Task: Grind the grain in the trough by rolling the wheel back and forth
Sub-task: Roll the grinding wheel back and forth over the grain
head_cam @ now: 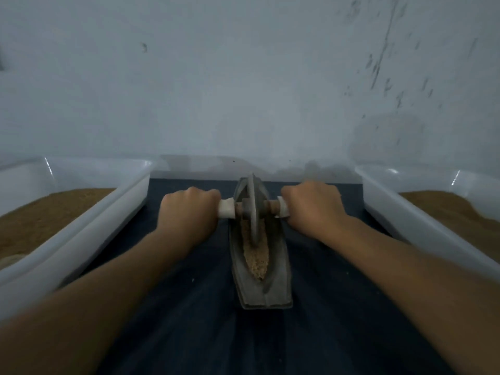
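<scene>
A grey boat-shaped metal trough (278,282) lies lengthwise on a dark blue cloth, holding a strip of tan ground grain (255,257). A grey metal wheel (253,209) stands upright in the trough toward its far end, on a wooden axle with white-wrapped handles. My left hand (189,212) grips the left handle (226,209). My right hand (311,205) grips the right handle (282,207). Both arms are stretched forward. The far tip of the trough is hidden behind the wheel.
A translucent plastic tub (81,234) with brown grain stands at the left, and another such tub (411,212) with brown grain at the right. A third tub's rim (205,169) runs along the back against a pale wall. The dark blue cloth (205,320) covers the surface between them.
</scene>
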